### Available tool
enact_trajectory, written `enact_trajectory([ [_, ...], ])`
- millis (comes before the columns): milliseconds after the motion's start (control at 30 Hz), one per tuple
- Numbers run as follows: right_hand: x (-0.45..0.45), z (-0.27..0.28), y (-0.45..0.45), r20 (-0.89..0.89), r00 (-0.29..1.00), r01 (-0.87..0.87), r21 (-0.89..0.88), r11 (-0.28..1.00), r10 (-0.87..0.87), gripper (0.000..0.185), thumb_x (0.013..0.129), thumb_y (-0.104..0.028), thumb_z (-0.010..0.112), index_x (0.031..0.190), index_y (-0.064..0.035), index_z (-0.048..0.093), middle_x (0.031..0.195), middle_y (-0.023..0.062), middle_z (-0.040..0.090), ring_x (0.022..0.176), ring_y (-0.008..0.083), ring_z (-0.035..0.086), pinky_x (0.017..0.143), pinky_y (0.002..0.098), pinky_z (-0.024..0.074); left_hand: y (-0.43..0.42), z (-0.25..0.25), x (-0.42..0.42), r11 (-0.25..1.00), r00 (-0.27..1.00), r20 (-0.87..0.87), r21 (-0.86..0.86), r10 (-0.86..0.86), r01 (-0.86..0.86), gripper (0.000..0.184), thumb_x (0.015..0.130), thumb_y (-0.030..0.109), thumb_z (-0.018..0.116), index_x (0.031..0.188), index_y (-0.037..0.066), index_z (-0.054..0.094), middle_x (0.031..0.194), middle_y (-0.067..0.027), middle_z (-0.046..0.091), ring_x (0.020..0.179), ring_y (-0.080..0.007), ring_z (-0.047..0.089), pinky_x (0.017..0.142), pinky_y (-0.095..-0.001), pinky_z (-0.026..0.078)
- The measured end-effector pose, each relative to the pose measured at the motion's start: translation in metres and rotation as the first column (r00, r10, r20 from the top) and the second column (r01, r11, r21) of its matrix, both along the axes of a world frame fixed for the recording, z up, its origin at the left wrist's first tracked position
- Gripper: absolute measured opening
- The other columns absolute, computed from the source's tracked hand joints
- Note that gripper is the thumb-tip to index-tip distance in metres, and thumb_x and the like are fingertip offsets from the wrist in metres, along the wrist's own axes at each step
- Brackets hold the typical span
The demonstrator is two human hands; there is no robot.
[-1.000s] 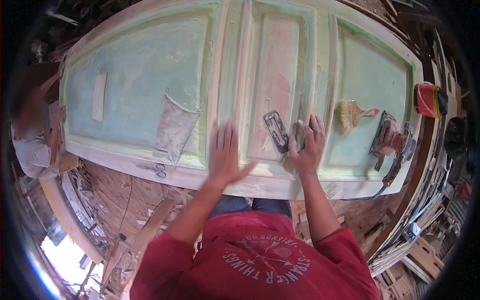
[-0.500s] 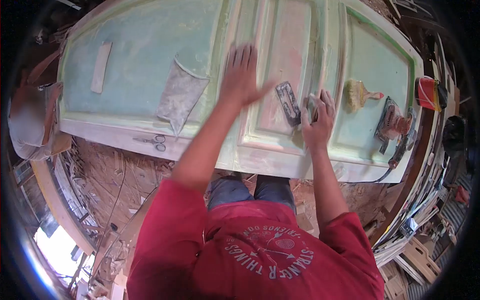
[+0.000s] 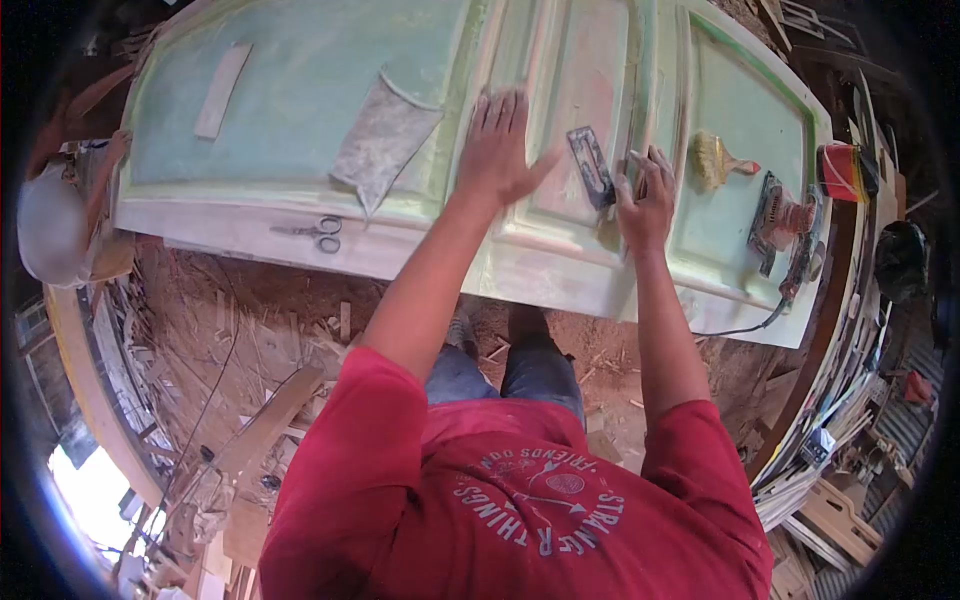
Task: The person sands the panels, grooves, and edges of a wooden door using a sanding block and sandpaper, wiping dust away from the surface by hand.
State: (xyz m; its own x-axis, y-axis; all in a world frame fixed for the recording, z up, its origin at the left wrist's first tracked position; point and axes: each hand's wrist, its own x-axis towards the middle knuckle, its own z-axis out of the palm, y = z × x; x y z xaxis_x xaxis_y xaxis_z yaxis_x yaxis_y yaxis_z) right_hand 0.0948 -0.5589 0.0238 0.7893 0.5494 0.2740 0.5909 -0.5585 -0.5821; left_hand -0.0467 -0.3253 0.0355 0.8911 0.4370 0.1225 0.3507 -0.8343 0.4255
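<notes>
My left hand (image 3: pixel 497 150) lies palm down on the raised moulding of a pale green panelled door (image 3: pixel 300 130), fingers stretched out and thumb apart. Further right, my right hand (image 3: pixel 650 205) rests on the moulding right of the middle panel. Its dusty fingers are bent, and whatever they may press on is hidden. Between both hands lies a dusty hand sanding block (image 3: pixel 591 168), near the right thumb but not held. Left of my left hand is a wrinkled grey sheet (image 3: pixel 385 145). A paintbrush (image 3: pixel 713 160) sits right of my right hand.
Scissors (image 3: pixel 318 233) lie on the door's near edge, a pale strip (image 3: pixel 222 92) farther left. At right are a corded power sander (image 3: pixel 785 220) and a red container (image 3: pixel 842 172). Another person (image 3: pixel 60 220) is at the far left. Wood scraps (image 3: pixel 250 310) litter the floor.
The whole view has shifted, so the door sits higher in the picture. Against the door, my left hand has slid nearer to my body along the moulding. My right hand has barely moved.
</notes>
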Motion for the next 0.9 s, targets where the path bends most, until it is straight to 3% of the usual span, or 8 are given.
enact_trajectory([
  [67, 0.0, 0.0, -0.001, 0.004, 1.0, -0.006, -0.015, 1.0, 0.006, 0.045, 0.092, -0.016, 0.08, 0.135, -0.0101, 0.071, 0.156, 0.021, 0.06, 0.151, 0.0399, 0.05, 0.127, 0.0501, 0.0382, -0.031, 0.002, -0.056, 0.998, 0.998, -0.053, 0.057, -0.039, 0.042, 0.103, 0.1, 0.06, 0.058, 0.168, -0.01, 0.025, 0.175, -0.028, 0.032, 0.164, -0.0425, 0.026, 0.138, -0.0543, 0.01],
  [233, -0.009, -0.003, 0.001, 0.061, 0.998, 0.023, -0.08, 0.997, -0.018, 0.051, 0.093, -0.018, 0.081, 0.14, -0.0065, 0.067, 0.158, 0.022, 0.057, 0.153, 0.0415, 0.047, 0.127, 0.0517, 0.037, -0.09, 0.015, -0.152, 0.996, 1.0, 0.004, -0.092, -0.006, 0.006, 0.076, 0.097, 0.023, 0.055, 0.164, -0.008, 0.037, 0.169, -0.0243, 0.043, 0.161, -0.0417, 0.035, 0.137, -0.0575, 0.018],
  [267, -0.017, -0.004, 0.0, 0.091, 0.996, -0.022, -0.046, 0.999, 0.026, 0.052, 0.093, -0.019, 0.081, 0.141, -0.0061, 0.066, 0.158, 0.0217, 0.057, 0.153, 0.0422, 0.046, 0.128, 0.0524, 0.0364, -0.088, 0.008, -0.153, 0.995, 0.999, 0.035, -0.097, -0.009, 0.012, 0.074, 0.092, 0.008, 0.052, 0.164, -0.005, 0.039, 0.166, -0.0243, 0.047, 0.159, -0.0426, 0.038, 0.136, -0.0577, 0.021],
  [367, -0.091, 0.021, -0.006, 0.155, 0.974, -0.166, 0.002, 0.986, 0.164, 0.057, 0.092, -0.021, 0.082, 0.143, -0.0051, 0.061, 0.159, 0.0221, 0.054, 0.154, 0.0457, 0.044, 0.129, 0.0554, 0.034, -0.08, 0.006, -0.159, 0.97, 0.977, 0.214, -0.241, 0.017, 0.036, 0.071, 0.092, 0.001, 0.053, 0.163, -0.001, 0.044, 0.163, -0.025, 0.05, 0.155, -0.0437, 0.044, 0.133, -0.0566, 0.03],
  [467, -0.168, 0.04, -0.027, 0.055, 0.981, -0.181, -0.072, 0.981, 0.185, 0.061, 0.091, -0.021, 0.084, 0.144, -0.0027, 0.06, 0.162, 0.025, 0.049, 0.157, 0.0459, 0.039, 0.129, 0.0577, 0.033, -0.076, 0.022, -0.175, 0.932, 0.952, 0.294, -0.361, 0.085, 0.028, 0.067, 0.091, -0.002, 0.061, 0.157, 0.003, 0.054, 0.16, -0.0254, 0.053, 0.15, -0.0457, 0.049, 0.127, -0.0534, 0.039],
  [600, -0.217, 0.037, -0.047, 0.001, 0.989, -0.148, -0.048, 0.988, 0.149, 0.06, 0.092, -0.02, 0.084, 0.144, -0.0015, 0.06, 0.163, 0.0249, 0.048, 0.156, 0.0492, 0.039, 0.128, 0.059, 0.0331, -0.078, 0.03, -0.208, 0.952, 0.938, 0.235, -0.233, 0.254, -0.199, 0.052, 0.091, 0.006, 0.072, 0.143, 0.003, 0.065, 0.147, -0.0239, 0.06, 0.136, -0.0465, 0.057, 0.117, -0.0532, 0.047],
  [833, -0.229, 0.048, -0.017, -0.031, 0.946, -0.325, -0.069, 0.943, 0.324, 0.059, 0.09, -0.018, 0.083, 0.143, -0.002, 0.062, 0.162, 0.024, 0.05, 0.156, 0.0443, 0.041, 0.128, 0.0585, 0.0342, -0.058, 0.031, -0.225, 0.964, 0.964, 0.135, -0.171, 0.228, -0.204, 0.056, 0.084, 0.019, 0.086, 0.135, 0.003, 0.068, 0.127, -0.0202, 0.065, 0.12, -0.0433, 0.061, 0.106, -0.0535, 0.05],
  [900, -0.202, 0.039, -0.025, -0.053, 0.981, -0.186, 0.026, 0.982, 0.187, 0.048, 0.096, -0.02, 0.079, 0.136, -0.0005, 0.065, 0.147, 0.025, 0.061, 0.143, 0.0437, 0.054, 0.121, 0.0545, 0.0424, -0.047, 0.038, -0.237, 0.968, 0.961, 0.167, -0.156, 0.222, -0.197, 0.057, 0.083, 0.022, 0.088, 0.133, 0.003, 0.068, 0.124, -0.02, 0.065, 0.118, -0.0424, 0.062, 0.104, -0.053, 0.051],
])
